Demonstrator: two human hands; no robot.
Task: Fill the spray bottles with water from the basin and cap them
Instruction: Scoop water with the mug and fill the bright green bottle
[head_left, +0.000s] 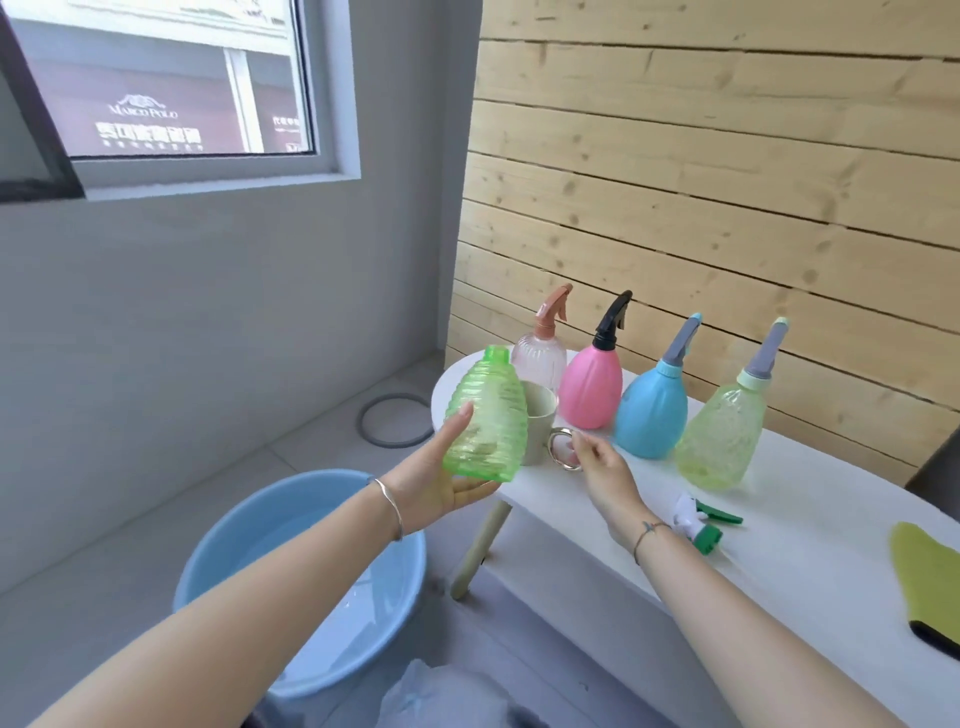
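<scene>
My left hand (441, 480) holds an uncapped, ribbed green bottle (485, 421) upright above the table's left end, thumb and fingers around its base. My right hand (602, 467) pinches the handle of a beige mug (537, 428) standing behind the bottle. A green and white spray cap (701, 522) lies on the white table (779, 571) just right of my right wrist. A blue basin (306, 571) with water sits on the floor below my left forearm. Four capped spray bottles stand in a row: clear pink (540, 358), pink (592, 387), blue (652, 410) and pale green (722, 441).
A green cloth (930, 582) lies at the table's right edge. A grey hose ring (395, 420) lies on the floor past the table. The wooden plank wall runs close behind the bottles. A wooden table leg (480, 545) stands beside the basin.
</scene>
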